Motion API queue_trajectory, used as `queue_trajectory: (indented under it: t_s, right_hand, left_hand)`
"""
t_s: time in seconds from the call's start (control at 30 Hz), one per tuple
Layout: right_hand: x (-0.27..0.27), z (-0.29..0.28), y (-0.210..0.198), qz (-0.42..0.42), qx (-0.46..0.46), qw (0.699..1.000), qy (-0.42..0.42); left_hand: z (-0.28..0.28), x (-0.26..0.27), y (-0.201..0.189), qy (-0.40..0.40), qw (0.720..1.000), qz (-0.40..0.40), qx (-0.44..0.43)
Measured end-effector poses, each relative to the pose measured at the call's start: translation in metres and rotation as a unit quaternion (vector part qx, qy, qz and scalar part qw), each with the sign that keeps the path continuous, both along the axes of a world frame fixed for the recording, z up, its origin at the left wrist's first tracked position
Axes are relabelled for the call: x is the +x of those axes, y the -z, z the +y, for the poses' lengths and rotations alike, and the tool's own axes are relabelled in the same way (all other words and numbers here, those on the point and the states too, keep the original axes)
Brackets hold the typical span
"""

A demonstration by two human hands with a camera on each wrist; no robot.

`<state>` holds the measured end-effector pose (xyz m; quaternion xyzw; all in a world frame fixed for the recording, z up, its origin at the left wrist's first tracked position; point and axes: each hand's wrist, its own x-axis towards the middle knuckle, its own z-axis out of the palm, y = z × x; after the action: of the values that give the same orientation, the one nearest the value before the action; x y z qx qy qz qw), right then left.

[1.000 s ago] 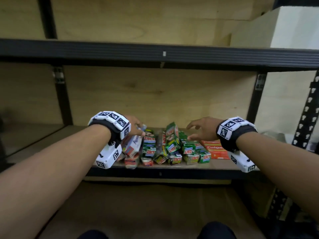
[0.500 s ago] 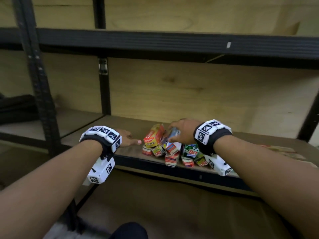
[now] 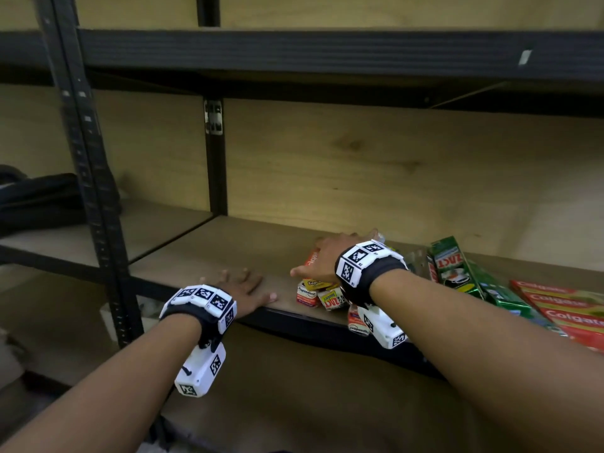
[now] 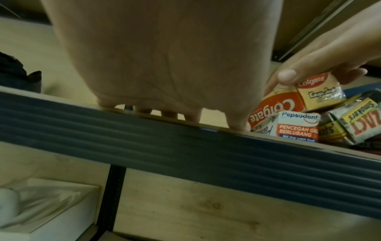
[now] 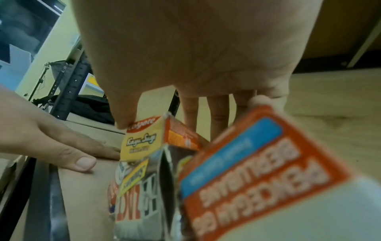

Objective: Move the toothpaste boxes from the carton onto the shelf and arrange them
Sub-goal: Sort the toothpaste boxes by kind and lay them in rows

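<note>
Toothpaste boxes [image 3: 322, 294] lie piled at the shelf's [image 3: 209, 253] front edge; their count is hidden. The right hand [image 3: 328, 259] grips one Colgate box [image 4: 318, 88]. The left hand [image 3: 243, 287] rests flat, fingers straight.

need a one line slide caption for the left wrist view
Left hand flat on the shelf edge while the right hand grips a Colgate box atop the toothpaste pile.

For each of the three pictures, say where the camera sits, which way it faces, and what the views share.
Head: above, facing down and forward at the wooden shelf; both forearms show.
Left wrist: below the left hand lying flat on the shelf edge.
Right wrist: under the right hand, fingers on the yellow-ended Colgate box.
All three show that box.
</note>
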<state>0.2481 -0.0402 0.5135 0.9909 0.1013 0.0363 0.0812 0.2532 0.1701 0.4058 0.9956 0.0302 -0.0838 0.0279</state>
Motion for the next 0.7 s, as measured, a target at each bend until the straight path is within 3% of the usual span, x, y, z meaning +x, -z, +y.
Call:
queue_trajectory:
  t_s: [0.23, 0.4, 0.57, 0.7]
  right_hand:
    - [0.019, 0.005, 0.005, 0.036, 0.074, 0.997, -0.003]
    - [0.016, -0.011, -0.017, -0.002, 0.122, 0.992, -0.007]
    - [0.003, -0.041, -0.049, -0.050, 0.122, 0.988, -0.075]
    - [-0.017, -0.069, -0.073, -0.067, 0.120, 0.981, -0.140]
  left_hand:
    - [0.007, 0.005, -0.007, 0.018, 0.999, 0.007, -0.028]
    - [-0.002, 0.001, -0.025, 0.011, 0.992, -0.050, -0.112]
    - [-0.024, -0.003, -0.053, 0.029, 0.957, -0.177, -0.227]
    - [-0.049, -0.004, -0.075, 0.082, 0.941, -0.166, -0.284]
